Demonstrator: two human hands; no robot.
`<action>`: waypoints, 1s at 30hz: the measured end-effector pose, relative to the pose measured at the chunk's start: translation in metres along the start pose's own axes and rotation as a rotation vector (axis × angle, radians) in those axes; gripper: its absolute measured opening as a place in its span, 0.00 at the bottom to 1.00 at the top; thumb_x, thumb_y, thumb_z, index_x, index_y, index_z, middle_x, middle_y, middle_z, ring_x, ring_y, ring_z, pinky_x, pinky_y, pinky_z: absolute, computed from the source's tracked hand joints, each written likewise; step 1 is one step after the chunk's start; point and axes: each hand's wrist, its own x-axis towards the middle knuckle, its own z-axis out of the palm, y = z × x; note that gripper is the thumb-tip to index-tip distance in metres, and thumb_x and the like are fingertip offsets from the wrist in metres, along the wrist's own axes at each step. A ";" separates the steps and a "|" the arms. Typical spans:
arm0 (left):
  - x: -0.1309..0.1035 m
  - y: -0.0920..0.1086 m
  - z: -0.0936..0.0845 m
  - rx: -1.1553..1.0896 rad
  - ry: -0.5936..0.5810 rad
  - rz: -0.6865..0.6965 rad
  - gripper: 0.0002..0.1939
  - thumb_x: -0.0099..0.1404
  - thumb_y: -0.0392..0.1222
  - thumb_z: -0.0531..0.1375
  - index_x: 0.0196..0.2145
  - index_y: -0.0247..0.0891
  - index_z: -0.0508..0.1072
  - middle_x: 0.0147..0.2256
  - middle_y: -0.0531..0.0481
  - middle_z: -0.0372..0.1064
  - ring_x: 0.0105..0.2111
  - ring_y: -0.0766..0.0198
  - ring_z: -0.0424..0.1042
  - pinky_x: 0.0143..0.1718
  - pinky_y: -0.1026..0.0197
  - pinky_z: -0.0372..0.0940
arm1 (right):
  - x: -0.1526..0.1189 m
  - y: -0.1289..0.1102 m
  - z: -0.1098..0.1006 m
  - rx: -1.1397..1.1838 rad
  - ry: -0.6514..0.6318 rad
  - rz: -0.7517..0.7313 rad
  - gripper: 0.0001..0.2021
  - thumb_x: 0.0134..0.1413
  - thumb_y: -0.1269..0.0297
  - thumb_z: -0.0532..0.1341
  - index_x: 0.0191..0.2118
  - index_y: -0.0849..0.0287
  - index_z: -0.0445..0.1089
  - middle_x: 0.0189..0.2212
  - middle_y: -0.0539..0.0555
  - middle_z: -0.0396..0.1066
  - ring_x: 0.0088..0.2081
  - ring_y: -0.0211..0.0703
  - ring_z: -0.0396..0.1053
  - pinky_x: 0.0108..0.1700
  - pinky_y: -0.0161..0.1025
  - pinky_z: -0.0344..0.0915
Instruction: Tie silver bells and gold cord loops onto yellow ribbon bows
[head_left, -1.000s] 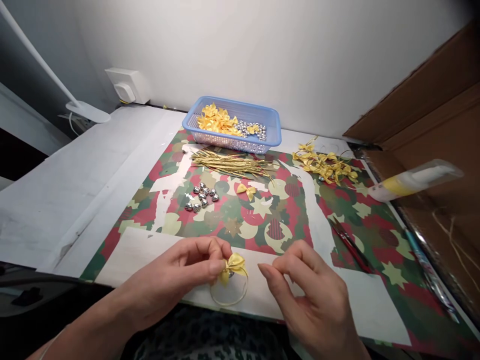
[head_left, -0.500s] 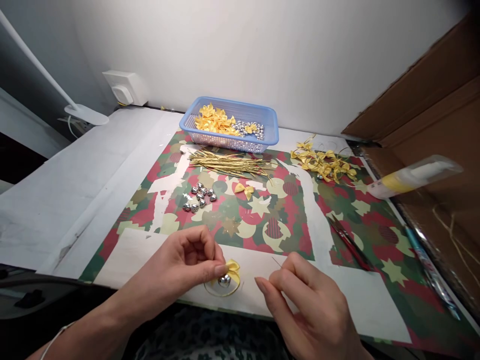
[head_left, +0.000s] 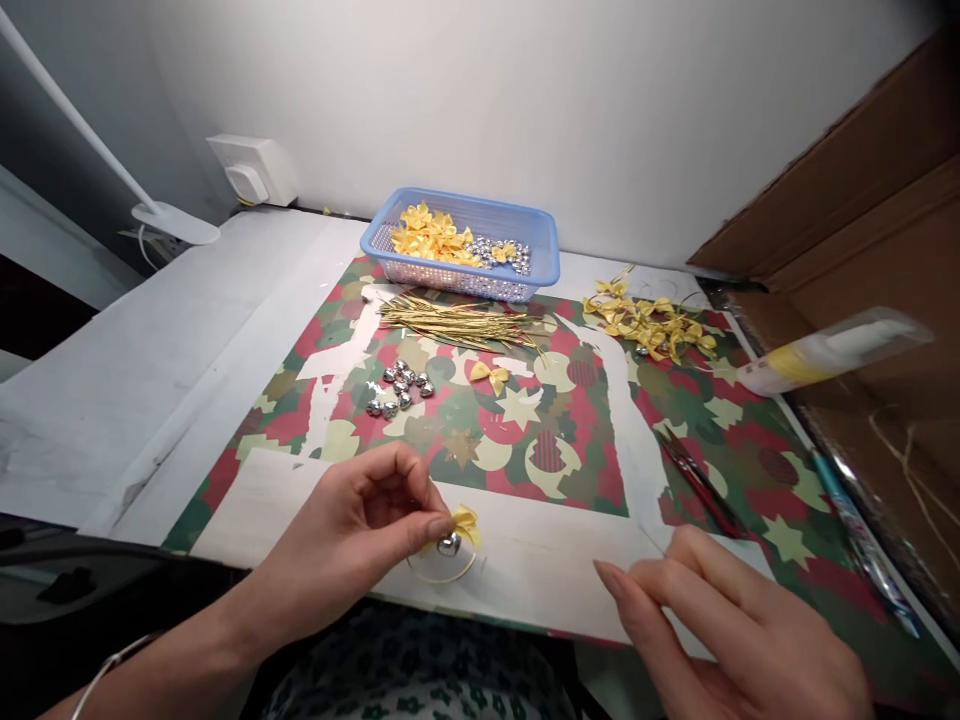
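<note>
The left hand (head_left: 356,530) pinches a yellow bow (head_left: 466,524) between thumb and fingers, a silver bell (head_left: 449,545) and corded loop (head_left: 444,580) at its six o'clock. Toward four o'clock, the right hand (head_left: 720,620) curls, thumb parted; whether it grips the thin strand (head_left: 652,542) beside it is unclear. Loose bells (head_left: 401,388) lie at eleven.

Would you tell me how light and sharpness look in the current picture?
Head view: the wall is bright near the middle, with dark lower-left and upper-right corners; the loose bells show small glints; the bottle seems stretched, perhaps by a wide lens; the right hand looks slightly soft.
</note>
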 end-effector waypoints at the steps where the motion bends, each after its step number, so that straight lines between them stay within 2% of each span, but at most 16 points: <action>1: 0.000 0.001 0.001 0.018 0.002 0.010 0.14 0.62 0.43 0.72 0.30 0.39 0.70 0.30 0.51 0.75 0.32 0.63 0.73 0.34 0.64 0.70 | 0.001 0.000 -0.001 0.000 0.012 0.010 0.13 0.64 0.73 0.62 0.28 0.56 0.63 0.23 0.48 0.53 0.24 0.39 0.56 0.28 0.40 0.55; 3: -0.001 0.003 0.002 0.069 0.008 0.032 0.10 0.63 0.43 0.71 0.32 0.39 0.74 0.31 0.50 0.76 0.32 0.63 0.74 0.34 0.64 0.71 | 0.003 0.001 -0.001 0.012 0.032 0.041 0.12 0.65 0.72 0.62 0.29 0.56 0.64 0.23 0.48 0.54 0.24 0.39 0.56 0.28 0.39 0.56; 9: -0.008 0.010 0.003 0.141 -0.029 0.120 0.02 0.64 0.40 0.70 0.35 0.41 0.82 0.41 0.45 0.80 0.43 0.54 0.78 0.40 0.61 0.74 | 0.006 0.012 -0.002 0.134 0.065 0.054 0.11 0.65 0.72 0.62 0.30 0.56 0.65 0.23 0.48 0.54 0.22 0.36 0.56 0.24 0.37 0.55; 15: -0.012 0.013 0.008 0.104 -0.045 0.137 0.03 0.63 0.39 0.70 0.36 0.42 0.82 0.41 0.46 0.79 0.41 0.55 0.78 0.38 0.63 0.74 | 0.005 0.013 -0.007 0.154 0.079 0.060 0.09 0.64 0.73 0.62 0.32 0.56 0.67 0.24 0.48 0.55 0.23 0.35 0.58 0.23 0.35 0.56; 17: -0.012 0.013 0.008 0.118 -0.066 0.171 0.03 0.65 0.37 0.69 0.37 0.43 0.82 0.41 0.46 0.79 0.42 0.56 0.77 0.38 0.64 0.73 | 0.003 0.015 -0.007 0.173 0.048 0.092 0.08 0.65 0.73 0.62 0.33 0.55 0.68 0.25 0.48 0.58 0.23 0.35 0.60 0.24 0.34 0.59; 19: -0.012 0.012 0.006 0.179 -0.089 0.217 0.06 0.67 0.36 0.66 0.37 0.44 0.83 0.42 0.47 0.78 0.41 0.58 0.78 0.37 0.65 0.73 | 0.000 0.021 -0.005 0.247 -0.020 0.141 0.04 0.66 0.70 0.61 0.40 0.53 0.72 0.31 0.51 0.66 0.28 0.36 0.68 0.26 0.32 0.66; 21: -0.011 0.009 0.003 0.279 -0.105 0.262 0.11 0.69 0.34 0.63 0.38 0.48 0.84 0.44 0.49 0.78 0.40 0.60 0.78 0.36 0.67 0.72 | -0.006 0.034 -0.001 0.334 -0.093 0.225 0.11 0.69 0.66 0.59 0.53 0.49 0.71 0.46 0.55 0.71 0.38 0.40 0.76 0.32 0.31 0.73; 22: -0.010 0.008 0.001 0.342 -0.121 0.281 0.13 0.69 0.34 0.62 0.39 0.50 0.85 0.44 0.50 0.78 0.41 0.60 0.79 0.36 0.68 0.72 | -0.009 0.044 0.000 0.336 -0.106 0.296 0.13 0.71 0.64 0.57 0.57 0.47 0.68 0.54 0.56 0.69 0.45 0.42 0.77 0.34 0.32 0.75; 24: -0.007 0.004 -0.001 0.412 -0.092 0.304 0.13 0.69 0.36 0.62 0.41 0.55 0.84 0.46 0.52 0.78 0.44 0.59 0.79 0.35 0.70 0.72 | -0.013 0.066 0.001 0.138 -0.027 0.427 0.12 0.72 0.59 0.56 0.56 0.49 0.70 0.58 0.57 0.68 0.48 0.44 0.77 0.37 0.34 0.77; 25: -0.005 0.003 -0.002 0.429 -0.082 0.302 0.13 0.69 0.37 0.63 0.42 0.56 0.84 0.47 0.52 0.78 0.45 0.58 0.79 0.35 0.70 0.73 | -0.014 0.077 0.001 -0.059 0.034 0.491 0.13 0.72 0.58 0.55 0.54 0.50 0.71 0.55 0.57 0.71 0.46 0.44 0.77 0.37 0.36 0.76; 26: -0.002 0.003 -0.002 0.433 -0.088 0.298 0.12 0.69 0.38 0.63 0.42 0.56 0.84 0.47 0.52 0.79 0.46 0.58 0.79 0.36 0.70 0.73 | -0.013 0.087 -0.001 -0.155 0.065 0.530 0.13 0.71 0.58 0.55 0.53 0.53 0.72 0.51 0.58 0.73 0.44 0.47 0.77 0.38 0.39 0.76; 28: 0.003 0.004 -0.001 0.396 -0.095 0.285 0.10 0.69 0.41 0.64 0.40 0.55 0.85 0.45 0.51 0.79 0.46 0.57 0.79 0.37 0.69 0.74 | -0.010 0.103 -0.004 -0.288 0.071 0.562 0.13 0.68 0.57 0.57 0.51 0.56 0.72 0.45 0.58 0.76 0.41 0.51 0.76 0.39 0.45 0.73; 30: 0.007 0.007 0.002 0.338 -0.100 0.252 0.08 0.69 0.42 0.64 0.39 0.54 0.85 0.45 0.50 0.80 0.47 0.57 0.78 0.38 0.69 0.74 | -0.007 0.112 -0.006 -0.357 0.020 0.544 0.12 0.64 0.57 0.59 0.48 0.56 0.73 0.43 0.59 0.76 0.41 0.55 0.75 0.40 0.48 0.70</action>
